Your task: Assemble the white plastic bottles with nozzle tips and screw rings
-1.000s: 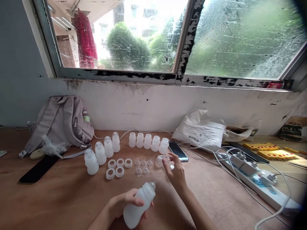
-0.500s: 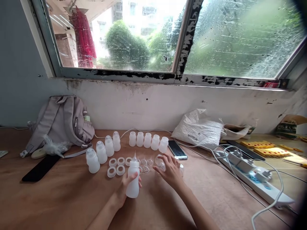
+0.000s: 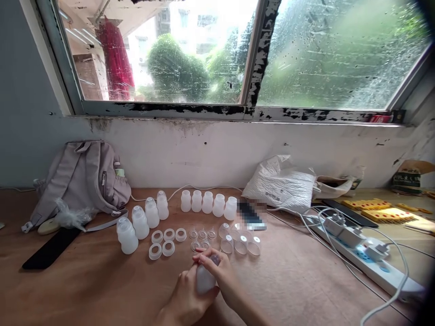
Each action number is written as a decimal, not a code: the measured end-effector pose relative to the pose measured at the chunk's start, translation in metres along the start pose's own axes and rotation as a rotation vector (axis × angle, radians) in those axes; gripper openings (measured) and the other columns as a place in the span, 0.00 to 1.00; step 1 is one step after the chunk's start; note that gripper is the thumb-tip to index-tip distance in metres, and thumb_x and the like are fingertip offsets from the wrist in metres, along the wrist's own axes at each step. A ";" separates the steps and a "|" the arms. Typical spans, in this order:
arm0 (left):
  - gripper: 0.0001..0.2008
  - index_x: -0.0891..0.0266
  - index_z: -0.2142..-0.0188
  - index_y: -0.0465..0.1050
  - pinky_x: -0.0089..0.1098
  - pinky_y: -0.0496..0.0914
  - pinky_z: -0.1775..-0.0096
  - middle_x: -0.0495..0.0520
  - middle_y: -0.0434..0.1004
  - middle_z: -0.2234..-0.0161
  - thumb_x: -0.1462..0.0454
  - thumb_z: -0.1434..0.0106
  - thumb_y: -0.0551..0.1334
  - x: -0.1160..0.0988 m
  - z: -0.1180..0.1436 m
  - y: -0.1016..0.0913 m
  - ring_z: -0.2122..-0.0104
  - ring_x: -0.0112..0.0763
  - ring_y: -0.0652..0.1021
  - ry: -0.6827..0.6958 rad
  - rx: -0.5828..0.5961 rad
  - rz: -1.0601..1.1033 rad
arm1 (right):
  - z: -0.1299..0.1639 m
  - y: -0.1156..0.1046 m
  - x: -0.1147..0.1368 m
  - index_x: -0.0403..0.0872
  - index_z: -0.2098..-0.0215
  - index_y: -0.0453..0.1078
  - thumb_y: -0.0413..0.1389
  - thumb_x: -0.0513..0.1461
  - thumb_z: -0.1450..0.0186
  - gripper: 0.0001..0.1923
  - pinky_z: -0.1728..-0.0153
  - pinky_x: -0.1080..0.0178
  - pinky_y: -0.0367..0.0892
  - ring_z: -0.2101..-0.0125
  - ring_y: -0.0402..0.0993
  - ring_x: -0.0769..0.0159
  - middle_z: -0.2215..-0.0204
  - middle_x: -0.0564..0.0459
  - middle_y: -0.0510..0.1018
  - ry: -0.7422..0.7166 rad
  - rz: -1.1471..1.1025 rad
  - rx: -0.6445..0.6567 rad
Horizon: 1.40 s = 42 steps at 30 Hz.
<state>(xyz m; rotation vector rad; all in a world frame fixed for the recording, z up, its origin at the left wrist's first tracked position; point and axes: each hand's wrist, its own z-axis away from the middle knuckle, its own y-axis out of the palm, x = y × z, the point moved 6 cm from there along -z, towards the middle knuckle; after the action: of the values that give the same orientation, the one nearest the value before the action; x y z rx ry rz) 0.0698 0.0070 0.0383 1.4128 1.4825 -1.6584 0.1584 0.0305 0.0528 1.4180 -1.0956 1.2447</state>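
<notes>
My left hand (image 3: 188,292) is wrapped round a frosted white baby bottle (image 3: 205,280), which tilts away from me. My right hand (image 3: 226,274) is closed over the bottle's top, on a clear domed cap (image 3: 215,259) that shows partly between the fingers; the teat and collar are hidden. Just beyond the hands lie clear teats (image 3: 202,234) in two short rows. To their right stand several clear caps (image 3: 240,246), and to their left are white collar rings (image 3: 169,247).
Several capped bottles (image 3: 140,222) stand in a slanting row at the left. Open bottles (image 3: 208,202) line up at the back, near a phone (image 3: 251,215). A backpack (image 3: 84,176), a silver bag (image 3: 280,183) and a power strip (image 3: 360,256) with cables lie further out.
My right hand has come from the caps, down and left, to the bottle's top with a clear cap. The bottle in my left hand has moved slightly right and tipped.
</notes>
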 end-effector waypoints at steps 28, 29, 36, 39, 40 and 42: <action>0.25 0.61 0.53 0.57 0.25 0.63 0.84 0.51 0.68 0.72 0.47 0.43 0.47 0.021 0.004 0.027 0.84 0.25 0.71 -0.351 0.414 0.940 | -0.014 -0.039 -0.005 0.44 0.76 0.65 0.57 0.47 0.46 0.13 0.81 0.70 0.54 0.81 0.57 0.75 0.82 0.58 0.63 0.075 -0.157 0.004; 0.25 0.62 0.54 0.58 0.26 0.63 0.83 0.51 0.67 0.73 0.47 0.43 0.46 0.020 0.004 0.027 0.84 0.26 0.71 -0.361 0.419 0.939 | -0.015 -0.042 -0.005 0.44 0.74 0.67 0.57 0.46 0.46 0.13 0.80 0.69 0.55 0.80 0.58 0.74 0.81 0.57 0.64 0.069 -0.169 -0.003; 0.15 0.64 0.63 0.65 0.27 0.63 0.66 0.51 0.66 0.69 0.57 0.47 0.59 0.001 -0.002 -0.003 0.67 0.29 0.69 -0.162 0.162 0.717 | -0.019 -0.061 0.010 0.46 0.68 0.70 0.53 0.45 0.42 0.11 0.75 0.67 0.59 0.76 0.62 0.71 0.76 0.54 0.68 -0.124 0.119 -0.067; 0.18 0.64 0.61 0.64 0.28 0.62 0.64 0.51 0.66 0.68 0.58 0.48 0.61 0.003 -0.009 -0.019 0.66 0.30 0.68 -0.074 -0.004 0.545 | -0.015 -0.048 0.011 0.46 0.71 0.70 0.51 0.43 0.41 0.10 0.75 0.66 0.58 0.76 0.62 0.70 0.74 0.53 0.68 -0.235 0.467 0.011; 0.18 0.64 0.60 0.63 0.29 0.63 0.64 0.51 0.67 0.67 0.57 0.48 0.61 0.006 -0.011 -0.024 0.66 0.31 0.69 -0.065 -0.065 0.511 | -0.012 -0.041 0.009 0.46 0.72 0.70 0.50 0.43 0.41 0.10 0.75 0.66 0.59 0.76 0.62 0.70 0.74 0.53 0.68 -0.275 0.571 0.054; 0.20 0.64 0.58 0.62 0.30 0.64 0.62 0.53 0.67 0.66 0.57 0.48 0.61 0.014 -0.015 -0.035 0.65 0.32 0.69 -0.049 -0.198 0.463 | -0.007 -0.027 0.003 0.46 0.72 0.68 0.48 0.41 0.40 0.09 0.74 0.67 0.59 0.76 0.62 0.71 0.73 0.53 0.68 -0.339 0.721 0.131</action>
<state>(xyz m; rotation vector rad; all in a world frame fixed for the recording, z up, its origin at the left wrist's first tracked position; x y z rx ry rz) 0.0398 0.0342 0.0416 1.4561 1.1442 -1.2176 0.1837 0.0415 0.0544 1.4091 -1.8972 1.6233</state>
